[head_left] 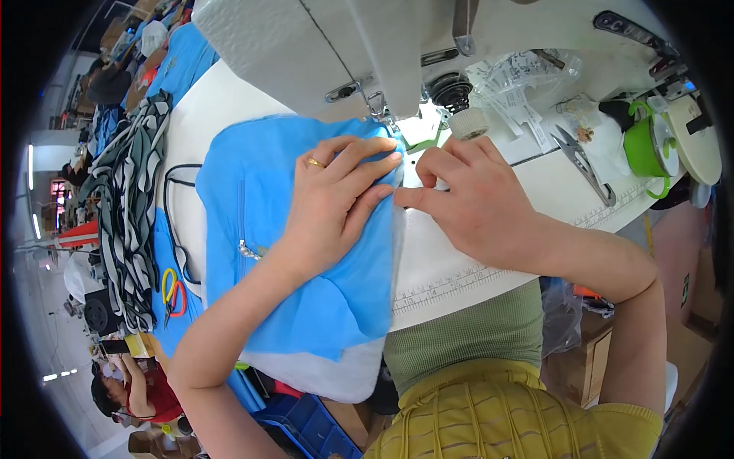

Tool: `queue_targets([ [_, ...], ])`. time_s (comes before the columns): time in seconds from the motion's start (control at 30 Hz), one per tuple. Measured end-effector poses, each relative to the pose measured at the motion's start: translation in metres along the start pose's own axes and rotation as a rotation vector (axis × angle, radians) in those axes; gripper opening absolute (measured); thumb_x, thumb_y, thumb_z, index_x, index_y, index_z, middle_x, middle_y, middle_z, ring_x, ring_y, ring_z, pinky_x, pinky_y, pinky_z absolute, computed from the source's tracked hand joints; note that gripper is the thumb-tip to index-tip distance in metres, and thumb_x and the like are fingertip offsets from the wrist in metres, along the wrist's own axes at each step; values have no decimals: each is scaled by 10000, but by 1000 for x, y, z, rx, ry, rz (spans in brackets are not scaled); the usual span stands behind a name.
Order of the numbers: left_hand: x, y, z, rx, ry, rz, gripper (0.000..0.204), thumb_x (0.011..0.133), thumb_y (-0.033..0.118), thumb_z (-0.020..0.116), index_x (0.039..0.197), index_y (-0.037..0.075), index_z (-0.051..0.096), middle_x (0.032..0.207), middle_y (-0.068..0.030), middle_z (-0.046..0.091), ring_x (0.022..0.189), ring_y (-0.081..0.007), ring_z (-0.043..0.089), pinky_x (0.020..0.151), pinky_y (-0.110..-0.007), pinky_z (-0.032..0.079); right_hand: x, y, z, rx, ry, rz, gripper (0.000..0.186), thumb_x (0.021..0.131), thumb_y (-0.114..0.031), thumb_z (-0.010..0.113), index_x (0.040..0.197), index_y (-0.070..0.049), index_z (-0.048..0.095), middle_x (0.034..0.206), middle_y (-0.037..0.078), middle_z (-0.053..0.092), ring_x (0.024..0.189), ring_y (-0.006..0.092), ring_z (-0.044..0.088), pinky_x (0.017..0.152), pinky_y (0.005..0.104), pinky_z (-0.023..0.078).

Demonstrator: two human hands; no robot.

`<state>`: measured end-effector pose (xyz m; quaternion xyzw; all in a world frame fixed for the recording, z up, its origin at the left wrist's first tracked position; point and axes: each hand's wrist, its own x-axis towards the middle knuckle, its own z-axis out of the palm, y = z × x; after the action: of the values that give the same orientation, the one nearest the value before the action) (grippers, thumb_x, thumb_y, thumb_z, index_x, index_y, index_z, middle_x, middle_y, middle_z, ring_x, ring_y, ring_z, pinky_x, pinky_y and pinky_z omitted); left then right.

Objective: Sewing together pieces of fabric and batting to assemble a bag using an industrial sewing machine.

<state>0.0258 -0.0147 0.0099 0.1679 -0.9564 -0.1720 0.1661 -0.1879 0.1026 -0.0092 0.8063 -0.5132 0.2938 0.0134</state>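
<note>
My left hand (pixel 327 205), with a gold ring, lies with fingers outstretched on blue fabric (pixel 260 168), its fingertips near the sewing machine's presser foot (pixel 388 121). The fabric has a zipper with a silver pull (pixel 248 251) and a pale translucent layer (pixel 321 376) beneath it. My right hand (pixel 470 199) is curled just right of the fabric's edge, thumb reaching to that edge, beside the lit needle plate (pixel 413 170); what its fingers hold is hidden. The white machine head (pixel 344 38) stands over both hands.
Striped straps (pixel 126 222) and red-yellow scissors (pixel 170 294) lie left on the white table (pixel 451 291). Metal shears (pixel 589 172), paper labels (pixel 524 115) and a green lidded mug (pixel 642 145) are right. A blue bin (pixel 306 424) is below; a co-worker in red (pixel 145 390) sits lower left.
</note>
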Motion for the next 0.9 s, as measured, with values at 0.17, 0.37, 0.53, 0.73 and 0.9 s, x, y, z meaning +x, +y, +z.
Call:
queue_targets([
  [0.17, 2, 12, 4, 46, 53, -73, 352, 969, 90, 678, 1319, 101, 717, 1384, -62, 639, 1266, -296, 561, 1023, -410, 406, 0, 1, -3, -1, 25, 63, 259, 834, -76, 667, 1052, -175, 766, 927, 11, 574, 940, 219, 563, 837, 377, 442],
  [0.37, 6, 22, 15, 13, 129, -192, 318, 991, 149, 674, 1304, 102, 709, 1350, -54, 647, 1269, -285, 563, 1020, -436, 394, -1, 5, -6, -28, 28, 83, 242, 832, -70, 673, 1042, -156, 758, 933, 21, 576, 936, 230, 562, 836, 384, 437],
  [0.53, -6, 23, 23, -79, 196, -242, 283, 968, 176, 719, 1235, 83, 713, 1382, -100, 627, 1369, -331, 527, 1106, -459, 360, -4, 6, -7, 56, 68, 82, 209, 823, -111, 710, 1030, -132, 732, 974, 37, 586, 947, 242, 559, 847, 404, 431],
  [0.73, -13, 18, 14, -148, 135, -152, 111, 964, 113, 719, 1043, 63, 660, 1437, -157, 591, 1455, -388, 472, 1177, -479, 336, -7, 2, -10, 187, 52, 86, 245, 810, -143, 748, 1037, -101, 667, 1069, 53, 615, 1005, 266, 567, 862, 427, 429],
  [0.9, -13, 13, 22, -218, 193, -162, 90, 982, 65, 668, 1044, 65, 604, 1384, -162, 610, 1397, -378, 513, 1158, -488, 336, -5, -1, -7, 229, 117, 105, 357, 785, -132, 757, 1120, -100, 638, 1180, 70, 639, 1113, 280, 587, 903, 432, 451],
])
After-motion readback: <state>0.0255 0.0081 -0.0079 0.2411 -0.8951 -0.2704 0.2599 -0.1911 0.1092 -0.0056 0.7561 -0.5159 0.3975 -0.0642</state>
